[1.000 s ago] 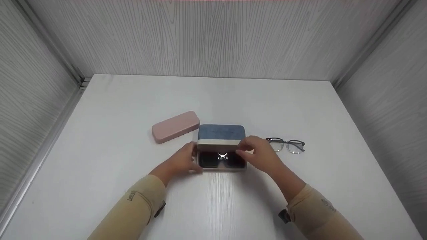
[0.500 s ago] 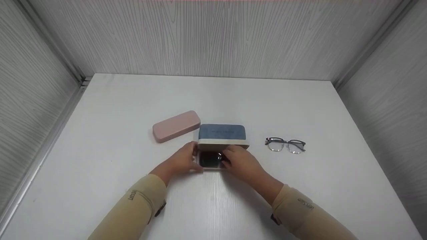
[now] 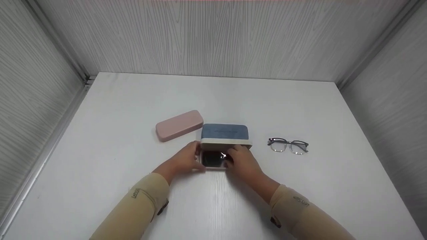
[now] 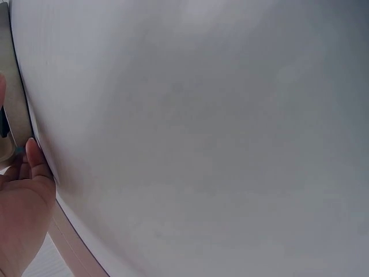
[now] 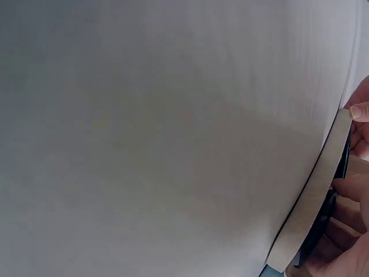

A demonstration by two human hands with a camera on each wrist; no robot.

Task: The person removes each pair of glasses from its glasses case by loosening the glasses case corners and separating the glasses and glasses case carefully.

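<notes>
A blue glasses case (image 3: 225, 131) with a cream rim stands with its lid raised at the middle of the table. Dark sunglasses (image 3: 212, 160) with a shiny metal bridge lie in its lower half. At the case's left end, my left hand (image 3: 182, 159) grips the side, thumb at the front corner. My right hand (image 3: 244, 162) reaches in under the lid and holds the sunglasses by their right part, covering that lens. In the right wrist view, the fingers (image 5: 346, 222) bend over the black sunglasses (image 5: 317, 228) beside the case's pale front wall (image 5: 311, 199).
A pink glasses case (image 3: 179, 125), closed, lies at an angle behind and left of the blue one, close to its back corner. To the right, clear-lensed eyeglasses (image 3: 278, 145) rest on the white table (image 3: 213, 96). Wood-grain panels (image 3: 213, 40) enclose the back and sides.
My right hand has moved left from the right edge of the lid onto the sunglasses. My left hand keeps its hold on the case. The lid stays raised.
</notes>
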